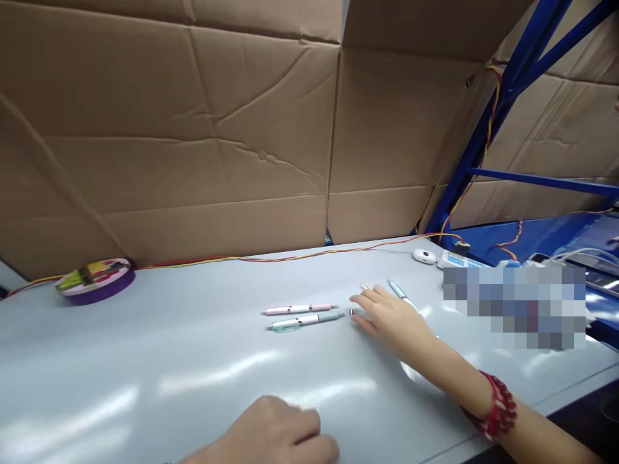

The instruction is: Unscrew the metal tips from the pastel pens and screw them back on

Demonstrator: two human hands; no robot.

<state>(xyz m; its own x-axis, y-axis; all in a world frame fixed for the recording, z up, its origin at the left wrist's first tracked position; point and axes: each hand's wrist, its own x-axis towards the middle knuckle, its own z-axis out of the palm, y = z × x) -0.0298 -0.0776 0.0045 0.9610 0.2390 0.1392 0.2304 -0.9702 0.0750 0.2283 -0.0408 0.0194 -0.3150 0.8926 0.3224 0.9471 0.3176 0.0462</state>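
My right hand [391,316] reaches over the table, its fingers and thumb around a pen [352,313] with only the silver tip showing. Another pen tip [363,285] pokes out beyond the fingers. A light blue pen [399,290] lies slanted just behind this hand, partly covered by it. To the left, a pink and white pen [300,309] and a green and white pen [305,321] lie side by side, roughly parallel. Near the bottom edge is my left hand [285,432], fingers curled closed; whatever is inside, if anything, is hidden.
A purple-sided oval box [99,281] sits at the back left of the glossy table [193,348]. Red and yellow wires [271,258] run along the back edge below cardboard [242,129]. A white device [424,256] and power strip [454,260] stand right, near a blue frame [483,142].
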